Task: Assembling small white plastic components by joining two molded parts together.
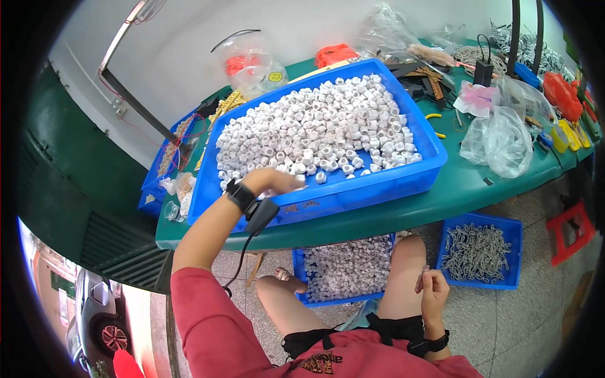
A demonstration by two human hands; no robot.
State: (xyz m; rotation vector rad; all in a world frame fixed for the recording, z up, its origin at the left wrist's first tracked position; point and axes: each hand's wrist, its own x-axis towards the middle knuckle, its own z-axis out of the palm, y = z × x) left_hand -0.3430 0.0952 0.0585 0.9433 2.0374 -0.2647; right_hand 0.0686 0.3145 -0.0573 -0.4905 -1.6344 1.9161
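A blue tray (372,188) on the green table is filled with many small white ring-like pieces (315,120), with a few loose ones near its front wall. My left hand (277,181) reaches over that front wall, its fingertips beside the nearest white pieces. Those fingers are blurred, so whether they pinch a piece does not show. My right hand (433,290) is held low above my right thigh, thumb and fingers curled together. Something small and pinkish may be between its fingertips, too small to make out. Both wrists wear black straps; the left one carries a black box with a cable.
Under the table edge, a second blue tray (299,258) holds more white pieces. To its right stands a blue tray (520,252) of grey metal links. Plastic bags (501,142), yellow-handled tools and cords crowd the table's right side. A red stool (570,233) stands at right.
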